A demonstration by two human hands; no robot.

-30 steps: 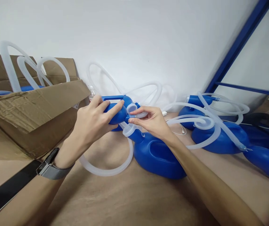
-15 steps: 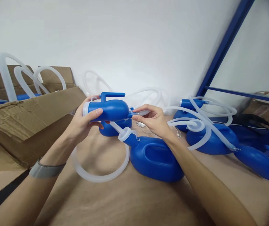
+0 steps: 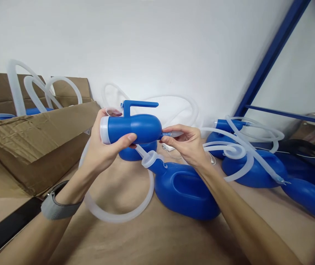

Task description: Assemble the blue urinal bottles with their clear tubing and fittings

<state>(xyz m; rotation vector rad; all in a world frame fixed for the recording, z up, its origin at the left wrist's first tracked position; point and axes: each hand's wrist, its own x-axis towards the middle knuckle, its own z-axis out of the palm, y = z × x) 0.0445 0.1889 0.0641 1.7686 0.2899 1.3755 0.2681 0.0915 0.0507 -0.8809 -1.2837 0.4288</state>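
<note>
My left hand (image 3: 102,147) is wrapped round a small blue bottle (image 3: 143,128) with a white cap at its left end and a handle on top. The bottle lies level in the air. At its narrow right end, my right hand (image 3: 187,143) pinches the blue nozzle and the end of a clear corrugated hose (image 3: 177,134). Whether the hose is fully seated is hidden by the fingers. Below them a larger blue container (image 3: 187,189) rests on the brown surface, its white-rimmed mouth (image 3: 149,159) facing left. A hose loop (image 3: 115,217) lies left of it.
An open cardboard box (image 3: 41,147) with hoses and blue parts stands at the left. Several blue containers (image 3: 256,169) with coiled hoses lie at the right. Behind is a white wall, with a blue metal frame (image 3: 273,55) at the right.
The bottle is closer to the camera, and its handle is a little higher. My right hand has moved slightly right with the hose end. The view has shifted somewhat.
</note>
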